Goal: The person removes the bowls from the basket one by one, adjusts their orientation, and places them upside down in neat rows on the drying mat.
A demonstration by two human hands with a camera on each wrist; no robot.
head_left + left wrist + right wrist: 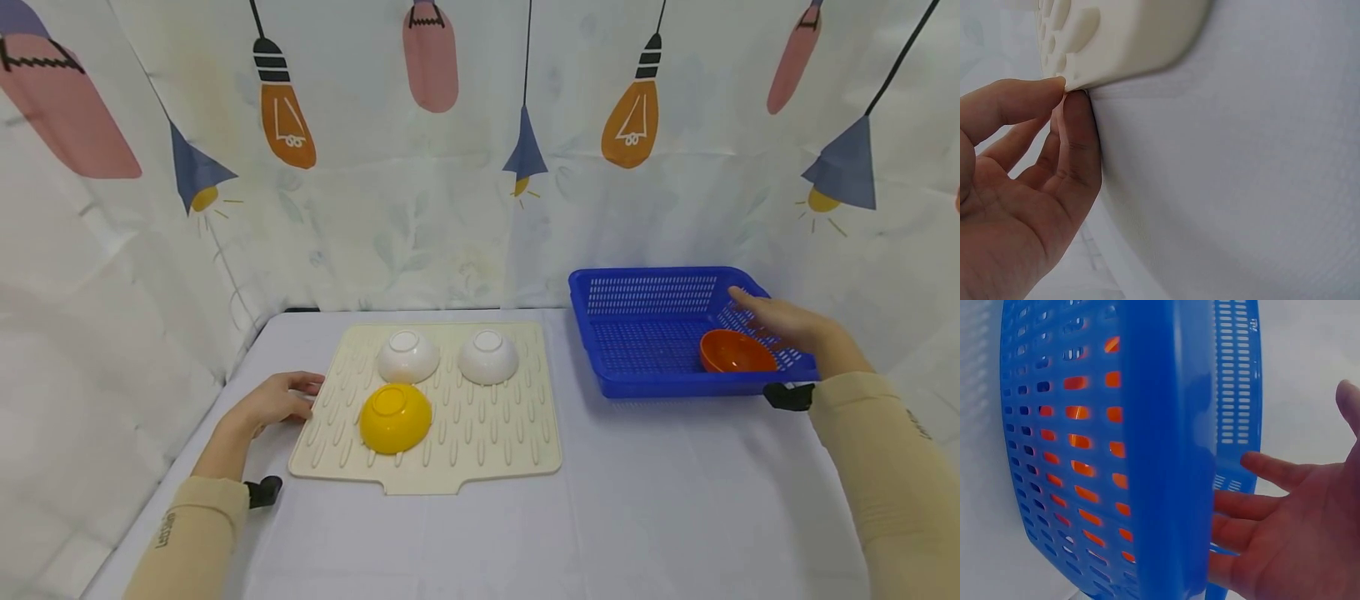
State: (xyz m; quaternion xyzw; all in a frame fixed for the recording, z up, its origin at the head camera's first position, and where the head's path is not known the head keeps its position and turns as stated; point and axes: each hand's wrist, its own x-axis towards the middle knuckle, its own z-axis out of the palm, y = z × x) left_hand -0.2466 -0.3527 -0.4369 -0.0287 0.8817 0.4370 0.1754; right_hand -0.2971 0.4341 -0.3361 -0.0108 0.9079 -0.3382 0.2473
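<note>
A cream draining board [480,462] with raised ridges lies on the table. Upside down on it are two white bowls [407,357] [488,357] and a yellow bowl [395,418]. My left hand [277,400] pinches the board's left edge between thumb and fingertip, as the left wrist view shows. On the right, an orange bowl [738,352] sits inside a blue plastic basket [600,333]. My right hand [787,323] reaches over the basket's right rim [1172,450], its fingers spread and reaching inside. The right wrist view shows the orange bowl only through the basket's holes.
A white cloth [600,517] covers the table. Behind it hangs a pale curtain [450,233] printed with lamps and bulbs. The basket stands near the curtain, at the table's back right. A black strap [789,397] is at the right wrist.
</note>
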